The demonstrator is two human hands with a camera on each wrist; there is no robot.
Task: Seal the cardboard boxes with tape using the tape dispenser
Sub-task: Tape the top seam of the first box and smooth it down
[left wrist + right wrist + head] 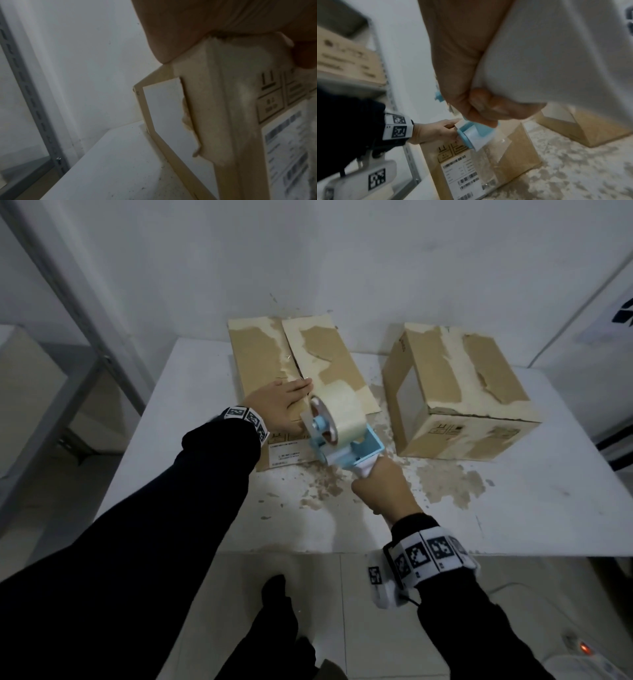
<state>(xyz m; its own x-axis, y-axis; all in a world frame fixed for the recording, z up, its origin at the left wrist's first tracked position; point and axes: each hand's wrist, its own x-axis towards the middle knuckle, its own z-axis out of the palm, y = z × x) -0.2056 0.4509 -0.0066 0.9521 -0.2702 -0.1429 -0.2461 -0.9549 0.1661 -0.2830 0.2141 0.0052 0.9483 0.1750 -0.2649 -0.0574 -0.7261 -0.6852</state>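
Two hands split the job: my flat left (pixel 278 405) pins the box (pixel 270 364) flaps, right (pixel 385 489) fist grips the dispenser (pixel 342 436) at the front edge to start tape.

No wording can be read anywhere. The near cardboard box (pixel 510 155) carries a white shipping label (pixel 462 174) with barcodes and printed handling symbols (pixel 447 151), all too blurred to read. The wristbands (pixel 428 556) bear black-and-white square code markers, and the shelf box (pixel 347 60) has smeared print.
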